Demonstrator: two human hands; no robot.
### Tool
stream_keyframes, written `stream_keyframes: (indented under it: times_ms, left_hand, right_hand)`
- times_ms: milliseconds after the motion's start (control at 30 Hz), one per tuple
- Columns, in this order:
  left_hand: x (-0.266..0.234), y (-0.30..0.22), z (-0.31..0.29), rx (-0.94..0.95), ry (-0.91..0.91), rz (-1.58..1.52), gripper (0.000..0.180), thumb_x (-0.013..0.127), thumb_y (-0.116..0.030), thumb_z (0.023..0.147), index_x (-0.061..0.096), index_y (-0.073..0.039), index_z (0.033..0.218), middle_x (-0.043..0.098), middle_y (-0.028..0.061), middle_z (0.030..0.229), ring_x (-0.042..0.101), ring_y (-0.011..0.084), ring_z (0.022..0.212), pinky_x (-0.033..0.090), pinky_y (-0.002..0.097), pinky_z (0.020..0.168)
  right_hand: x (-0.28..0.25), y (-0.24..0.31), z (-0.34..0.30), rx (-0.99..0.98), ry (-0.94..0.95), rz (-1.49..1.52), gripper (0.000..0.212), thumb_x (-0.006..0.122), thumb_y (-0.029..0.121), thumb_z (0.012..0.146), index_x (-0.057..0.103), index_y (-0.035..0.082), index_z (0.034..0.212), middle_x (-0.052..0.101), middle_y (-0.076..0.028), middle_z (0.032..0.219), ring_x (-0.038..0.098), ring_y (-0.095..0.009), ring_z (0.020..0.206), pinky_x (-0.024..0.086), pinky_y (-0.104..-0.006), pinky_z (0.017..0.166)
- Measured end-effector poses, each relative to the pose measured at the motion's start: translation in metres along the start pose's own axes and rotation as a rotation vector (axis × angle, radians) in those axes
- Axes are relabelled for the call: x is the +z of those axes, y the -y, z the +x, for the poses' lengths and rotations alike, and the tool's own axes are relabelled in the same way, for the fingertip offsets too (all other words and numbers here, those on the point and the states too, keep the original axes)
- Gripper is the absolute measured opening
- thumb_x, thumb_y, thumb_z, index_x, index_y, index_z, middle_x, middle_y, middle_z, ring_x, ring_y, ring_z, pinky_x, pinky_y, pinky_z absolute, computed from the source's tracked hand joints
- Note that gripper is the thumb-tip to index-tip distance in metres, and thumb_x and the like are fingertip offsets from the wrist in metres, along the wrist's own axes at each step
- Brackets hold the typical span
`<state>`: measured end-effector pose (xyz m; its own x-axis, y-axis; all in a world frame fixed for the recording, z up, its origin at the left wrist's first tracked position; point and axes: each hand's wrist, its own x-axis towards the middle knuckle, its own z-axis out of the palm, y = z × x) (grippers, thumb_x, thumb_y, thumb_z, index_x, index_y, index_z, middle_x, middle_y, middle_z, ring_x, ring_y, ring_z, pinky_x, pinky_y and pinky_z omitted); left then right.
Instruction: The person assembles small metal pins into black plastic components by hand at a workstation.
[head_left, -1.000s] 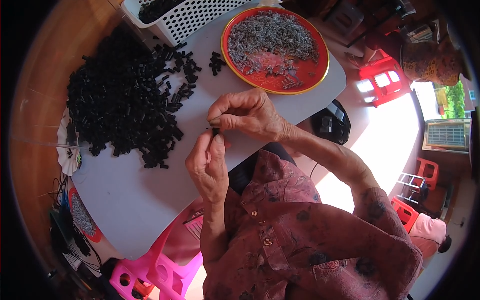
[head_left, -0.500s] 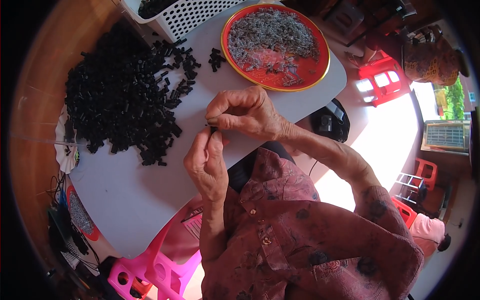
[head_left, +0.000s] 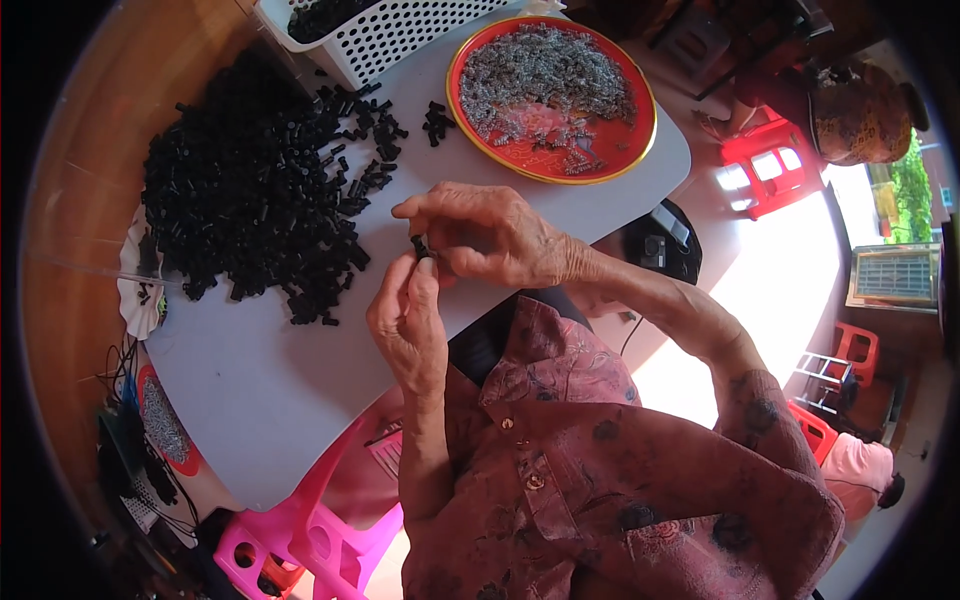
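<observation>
Both hands pinch one small black plastic piece [head_left: 421, 246] just above the near edge of the white table [head_left: 260, 400]: the left hand [head_left: 408, 325] grips it from below with its fingertips, the right hand [head_left: 490, 238] clamps it from above. Beyond that piece, on the table's matte top, lies a wide heap of black pieces [head_left: 250, 205]. Right of the heap sits a round red tray [head_left: 553, 97] of grey metal bits, behind it a white perforated basket [head_left: 400, 32]. A pink plastic stool [head_left: 300, 530] stands below the table, on a pale sunlit floor
</observation>
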<state>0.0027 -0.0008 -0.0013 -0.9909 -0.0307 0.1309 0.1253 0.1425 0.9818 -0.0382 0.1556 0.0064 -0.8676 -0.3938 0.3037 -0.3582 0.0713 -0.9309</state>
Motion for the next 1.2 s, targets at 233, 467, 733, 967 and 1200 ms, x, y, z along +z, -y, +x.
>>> stream_keyframes:
  times_ms: [233,467,733,967,1200]
  left_hand:
    - [0.0,-0.005,0.003,-0.043,0.025,0.09,0.023,0.054,-0.013,0.09,0.061,0.006,0.1,0.062,0.0069,0.078,0.053,0.0105,0.072,0.044,0.0265,0.066]
    - [0.004,-0.005,0.002,0.005,-0.015,0.092,0.024,0.049,-0.015,0.092,0.059,0.007,0.096,0.058,0.0076,0.073,0.05,0.0113,0.068,0.043,0.0269,0.063]
    - [0.0,-0.002,0.002,0.001,0.026,0.015,0.024,0.046,-0.015,0.093,0.056,0.007,0.09,0.052,0.0051,0.07,0.044,0.01,0.067,0.04,0.0256,0.061]
    - [-0.004,0.0,0.002,0.002,0.064,0.02,0.027,0.046,-0.018,0.094,0.057,0.006,0.093,0.053,0.0036,0.074,0.045,0.0096,0.07,0.04,0.0249,0.062]
    - [-0.005,0.006,0.0,0.015,0.081,-0.014,0.031,0.046,-0.022,0.095,0.058,0.006,0.099,0.056,0.0045,0.08,0.048,0.0105,0.075,0.041,0.0252,0.068]
  right_hand:
    - [0.003,0.001,0.0,-0.133,0.034,-0.194,0.043,0.069,0.001,0.073,0.058,0.003,0.115,0.056,-0.009,0.098,0.059,-0.021,0.085,0.05,-0.0308,0.075]
    - [0.006,-0.003,-0.004,-0.18,-0.029,-0.282,0.041,0.071,0.004,0.073,0.059,0.002,0.113,0.058,-0.011,0.097,0.06,-0.026,0.083,0.05,-0.0344,0.072]
    - [0.012,-0.006,-0.007,-0.335,-0.087,-0.441,0.04,0.069,0.009,0.07,0.056,-0.004,0.105,0.057,-0.015,0.094,0.057,-0.032,0.084,0.048,-0.0399,0.074]
    - [0.019,-0.008,-0.009,-0.469,-0.147,-0.538,0.039,0.07,0.007,0.069,0.058,-0.005,0.103,0.057,-0.013,0.092,0.058,-0.028,0.078,0.048,-0.0369,0.068]
    - [0.022,-0.009,-0.008,-0.479,-0.154,-0.59,0.037,0.07,0.006,0.07,0.058,-0.005,0.103,0.058,-0.012,0.09,0.059,-0.027,0.076,0.049,-0.0358,0.066]
